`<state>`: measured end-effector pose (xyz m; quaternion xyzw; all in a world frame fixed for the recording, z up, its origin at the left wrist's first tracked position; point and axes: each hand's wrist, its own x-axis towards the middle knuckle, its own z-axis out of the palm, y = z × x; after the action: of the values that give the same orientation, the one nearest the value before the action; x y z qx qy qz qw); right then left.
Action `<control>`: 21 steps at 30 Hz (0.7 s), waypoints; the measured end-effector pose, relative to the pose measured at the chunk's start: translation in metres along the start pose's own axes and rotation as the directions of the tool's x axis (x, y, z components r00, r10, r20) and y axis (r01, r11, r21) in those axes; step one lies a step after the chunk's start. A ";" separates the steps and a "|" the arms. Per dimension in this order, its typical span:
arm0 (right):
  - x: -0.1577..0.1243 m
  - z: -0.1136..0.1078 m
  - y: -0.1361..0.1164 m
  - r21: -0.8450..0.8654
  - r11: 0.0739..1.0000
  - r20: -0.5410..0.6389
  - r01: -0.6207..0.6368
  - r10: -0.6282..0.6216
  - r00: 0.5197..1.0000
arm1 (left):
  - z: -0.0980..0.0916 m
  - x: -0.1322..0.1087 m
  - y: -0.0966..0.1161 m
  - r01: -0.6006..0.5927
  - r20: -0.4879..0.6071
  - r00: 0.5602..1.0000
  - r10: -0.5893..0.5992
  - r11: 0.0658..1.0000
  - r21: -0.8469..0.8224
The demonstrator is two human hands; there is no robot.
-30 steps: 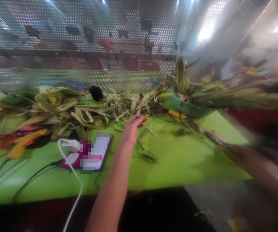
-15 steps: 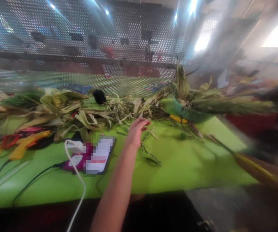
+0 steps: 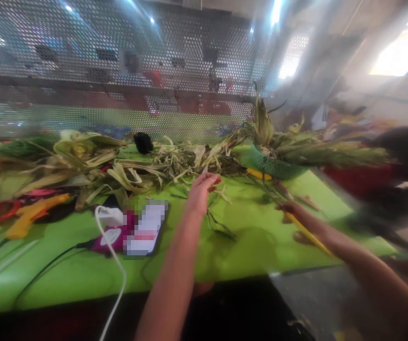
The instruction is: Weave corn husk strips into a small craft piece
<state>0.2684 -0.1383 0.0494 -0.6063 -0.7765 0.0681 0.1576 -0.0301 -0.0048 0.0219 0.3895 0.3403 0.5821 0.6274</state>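
Observation:
My left hand (image 3: 202,189) reaches over the green table with its fingers pinched together; whatever is between them is too small to make out. Just to its right lie a thin twisted twig (image 3: 220,227) and a pale dry scrap (image 3: 224,194). From the lower right, my right hand (image 3: 298,218) reaches in, blurred, with fingers curled round a long thin yellow tool (image 3: 310,236) whose kind I cannot tell. Beyond the right hand, a dry husk strip (image 3: 310,202) lies on the table. Dried corn husks (image 3: 129,173) are heaped behind my left hand.
A green basket (image 3: 280,166) of husks stands at the back right, a yellow object (image 3: 259,174) beside it. Left are a phone (image 3: 146,232), a magenta power block (image 3: 110,239) with cables, a yellow glue gun (image 3: 35,213) and red-handled scissors (image 3: 5,210). A person (image 3: 403,147) is at right.
My right hand has come in from the right edge over the table with the yellow tool. The husk strip beside it now lies on the table. My left hand has barely moved.

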 end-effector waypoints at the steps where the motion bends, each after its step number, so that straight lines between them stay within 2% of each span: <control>1: 0.007 -0.003 -0.006 0.017 0.999 0.072 0.036 -0.038 0.997 | 0.000 0.000 0.000 -0.001 0.000 1.000 0.001 1.000 -0.002; 3: 0.021 -0.005 -0.017 -0.057 0.997 0.091 0.043 -0.038 0.995 | 0.000 0.000 0.000 -0.006 0.002 1.000 0.006 1.000 -0.003; 6: 0.039 -0.005 -0.034 -0.275 0.960 0.042 0.051 -0.041 0.998 | 0.000 -0.001 0.001 -0.010 0.010 1.000 0.010 1.000 0.001; 8: 0.048 -0.004 -0.042 -0.359 0.932 0.037 0.059 -0.049 0.998 | 0.001 -0.001 0.001 -0.007 0.010 1.000 0.007 1.000 0.002; 14: 0.067 -0.006 -0.055 -0.409 0.910 0.049 0.061 -0.044 0.998 | 0.002 -0.002 0.003 -0.003 0.011 1.000 0.003 1.000 0.004; 21: 0.074 -0.008 -0.064 -0.416 0.909 0.082 0.030 0.005 0.997 | 0.002 -0.003 0.005 -0.012 0.017 1.000 0.012 1.000 0.000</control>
<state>0.1959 -0.0846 0.0881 -0.6177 -0.7828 -0.0758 -0.0064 -0.0311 -0.0080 0.0266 0.3964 0.3327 0.5825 0.6268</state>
